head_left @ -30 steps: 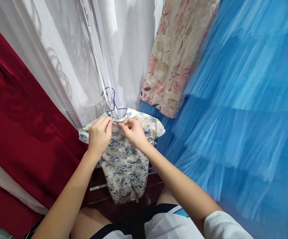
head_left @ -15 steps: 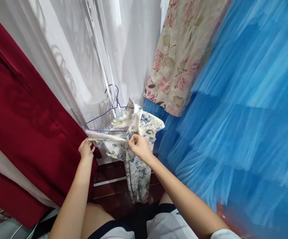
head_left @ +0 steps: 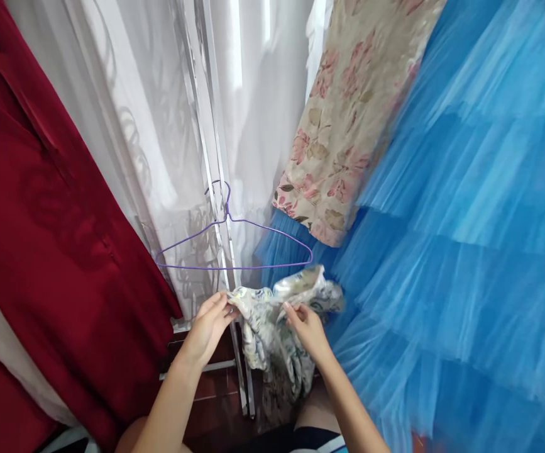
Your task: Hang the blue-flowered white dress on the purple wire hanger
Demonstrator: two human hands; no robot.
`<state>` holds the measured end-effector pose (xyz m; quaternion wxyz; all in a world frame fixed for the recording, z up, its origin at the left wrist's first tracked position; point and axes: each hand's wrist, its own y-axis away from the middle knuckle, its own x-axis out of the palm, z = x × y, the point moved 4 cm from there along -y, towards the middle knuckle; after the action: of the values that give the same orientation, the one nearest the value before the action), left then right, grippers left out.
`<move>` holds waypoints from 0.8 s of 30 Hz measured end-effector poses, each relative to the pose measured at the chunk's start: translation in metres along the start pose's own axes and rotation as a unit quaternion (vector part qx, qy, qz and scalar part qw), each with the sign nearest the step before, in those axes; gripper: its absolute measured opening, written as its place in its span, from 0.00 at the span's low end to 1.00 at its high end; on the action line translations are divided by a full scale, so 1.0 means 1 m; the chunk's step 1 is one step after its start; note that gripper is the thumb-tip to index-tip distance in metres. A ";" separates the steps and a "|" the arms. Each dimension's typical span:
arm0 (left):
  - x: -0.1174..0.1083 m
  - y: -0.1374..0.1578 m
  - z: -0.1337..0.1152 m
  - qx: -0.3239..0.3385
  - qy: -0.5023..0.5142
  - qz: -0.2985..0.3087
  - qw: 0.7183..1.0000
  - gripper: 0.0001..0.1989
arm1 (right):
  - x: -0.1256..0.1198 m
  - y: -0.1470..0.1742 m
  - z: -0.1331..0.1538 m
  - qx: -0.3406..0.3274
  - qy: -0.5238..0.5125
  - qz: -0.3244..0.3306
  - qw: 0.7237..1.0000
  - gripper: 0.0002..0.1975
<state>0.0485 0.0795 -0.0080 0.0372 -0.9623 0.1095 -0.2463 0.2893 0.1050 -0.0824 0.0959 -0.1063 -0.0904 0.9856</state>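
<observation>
Between my hands hangs a white garment (head_left: 263, 333) with a blue floral print, bunched and partly blurred by motion. My left hand (head_left: 213, 321) pinches its left edge. With thumb and fingers closed, my right hand (head_left: 304, 324) grips the cloth near its upper middle. Just above the garment, a purple wire hanger (head_left: 272, 267) hangs bare by its hook against a pale metal upright (head_left: 201, 113). The garment is apart from the hanger, and its lower part trails down in front of my legs.
A dark red cloth (head_left: 65, 207) hangs at the left. White curtain-like fabric (head_left: 258, 126) covers the back. On the right hang a beige floral cloth (head_left: 342, 126) and a tiered blue tulle skirt (head_left: 451, 251). Below is a dark reddish-brown floor (head_left: 210, 402).
The floral garment has come off the purple hanger and is lower now, held by both hands. My left hand has moved right and down; my right hand also moved right and down.
</observation>
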 end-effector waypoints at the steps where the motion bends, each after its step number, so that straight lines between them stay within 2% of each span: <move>1: 0.016 0.005 -0.007 0.017 -0.033 0.026 0.999 0.10 | 0.009 0.007 0.012 -0.007 -0.018 0.048 0.999 0.25; 3: 0.042 0.015 -0.017 0.055 -0.122 0.058 0.989 0.13 | 0.027 0.024 0.040 -0.011 -0.077 0.157 0.985 0.29; 6: 0.063 0.026 -0.029 0.127 -0.275 0.065 0.951 0.13 | 0.050 0.048 0.076 0.052 -0.223 0.292 0.929 0.36; 9: 0.061 0.032 -0.034 0.145 -0.371 0.079 0.914 0.14 | 0.064 0.060 0.097 0.136 -0.328 0.348 0.868 0.43; 11: 0.048 0.035 -0.036 0.136 -0.385 0.055 0.911 0.16 | 0.069 0.061 0.105 0.146 -0.329 0.370 0.856 0.34; 13: 0.030 0.040 -0.033 0.114 -0.367 0.031 0.923 0.24 | 0.072 0.058 0.113 0.131 -0.299 0.397 0.858 0.22; 14: 0.021 0.044 -0.028 0.089 -0.349 0.038 0.932 0.26 | 0.072 0.055 0.117 0.120 -0.280 0.410 0.860 0.18; 16: 0.004 0.051 -0.012 0.007 -0.319 0.096 0.943 0.26 | 0.068 0.046 0.127 0.099 -0.244 0.424 0.867 0.14; 17: -0.005 0.056 -0.003 -0.032 -0.321 0.127 0.938 0.25 | 0.064 0.040 0.132 0.085 -0.229 0.418 0.875 0.13; 19: -0.025 0.062 0.009 -0.071 -0.375 0.157 0.911 0.20 | 0.053 0.026 0.143 0.051 -0.193 0.392 0.898 0.12; 20: -0.036 0.062 0.010 -0.067 -0.418 0.150 0.893 0.18 | 0.046 0.018 0.148 0.029 -0.170 0.376 0.910 0.12; 22: -0.059 0.060 0.002 -0.029 -0.502 0.109 0.857 0.17 | 0.036 0.006 0.157 -0.019 -0.111 0.354 0.928 0.11; 24: -0.076 0.056 -0.015 0.012 -0.567 0.070 0.821 0.16 | 0.032 -0.003 0.164 -0.058 -0.056 0.348 0.934 0.11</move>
<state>-0.0346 0.0422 -0.0372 0.1216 -0.9214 0.1330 0.3445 0.2221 0.0884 0.0694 -0.2644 -0.0809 -0.1098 0.9547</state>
